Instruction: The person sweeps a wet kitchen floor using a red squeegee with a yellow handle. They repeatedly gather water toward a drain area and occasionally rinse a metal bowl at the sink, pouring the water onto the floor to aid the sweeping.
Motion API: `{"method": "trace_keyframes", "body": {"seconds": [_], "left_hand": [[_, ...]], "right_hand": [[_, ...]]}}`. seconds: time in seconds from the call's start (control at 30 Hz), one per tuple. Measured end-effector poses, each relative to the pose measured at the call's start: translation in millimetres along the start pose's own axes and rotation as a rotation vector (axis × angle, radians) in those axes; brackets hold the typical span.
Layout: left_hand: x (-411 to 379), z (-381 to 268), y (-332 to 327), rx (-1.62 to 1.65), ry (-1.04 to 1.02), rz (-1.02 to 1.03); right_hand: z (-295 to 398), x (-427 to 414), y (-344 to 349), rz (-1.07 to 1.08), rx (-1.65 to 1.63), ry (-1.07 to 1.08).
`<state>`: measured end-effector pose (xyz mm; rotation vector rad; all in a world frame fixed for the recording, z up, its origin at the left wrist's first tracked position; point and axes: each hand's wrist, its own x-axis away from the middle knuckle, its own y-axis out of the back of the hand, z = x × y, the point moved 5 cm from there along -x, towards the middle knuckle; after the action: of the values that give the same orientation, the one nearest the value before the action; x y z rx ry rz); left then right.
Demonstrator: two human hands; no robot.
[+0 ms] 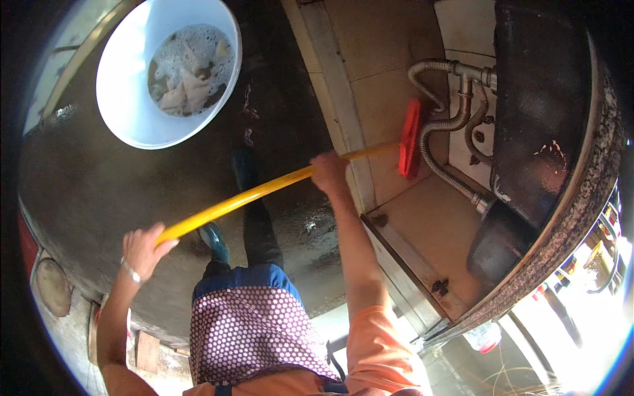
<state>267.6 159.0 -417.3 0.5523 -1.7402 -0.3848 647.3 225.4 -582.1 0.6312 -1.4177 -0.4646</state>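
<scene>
A yellow pole [242,199] runs slantwise across the view in front of me. My left hand [141,252] grips its lower left end, and a bracelet circles that wrist. Further up the pole, my right hand [329,172] is closed around it. At the far end is a long red head [410,138] of a brush or squeegee, inside the tiled space under a sink. It is close to the corrugated metal drain hoses [446,177]; whether it touches them I cannot tell. The head's working side is hidden.
A large white plastic bucket [113,94] stands upper left on the wet dark floor [163,163], holding foamy water and cloth [185,94]. The dark sink underside [537,114] and speckled stone counter edge [559,247] overhang at right. My boots [215,242] are on the floor.
</scene>
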Motion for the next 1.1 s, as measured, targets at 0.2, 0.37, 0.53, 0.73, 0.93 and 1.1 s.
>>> {"method": "trace_keyframes", "body": {"seconds": [0.2,0.37,0.53,0.73,0.93,1.1], "left_hand": [[48.4,5.9,-19.9,0.086,0.068,-0.038],[135.5,27.3,-71.0,0.199,0.176,-0.045],[293.8,83.0,-100.7,0.242,0.390,0.043],[437.2,103.0,-127.8,0.266,0.763,0.254],[403.5,85.0,-86.9,0.117,0.635,-0.120],[300.4,101.4,-76.9,0.113,0.491,-0.317]], "right_hand": [[39.2,7.0,36.8,-0.137,0.124,0.156],[95.2,45.0,25.3,0.026,0.126,0.232],[227.0,113.1,46.2,-0.120,0.113,0.421],[306.5,223.1,4.3,0.140,0.014,0.584],[286.4,213.0,73.4,-0.216,-0.146,0.578],[233.4,124.3,164.2,-0.454,-0.073,0.510]]}}
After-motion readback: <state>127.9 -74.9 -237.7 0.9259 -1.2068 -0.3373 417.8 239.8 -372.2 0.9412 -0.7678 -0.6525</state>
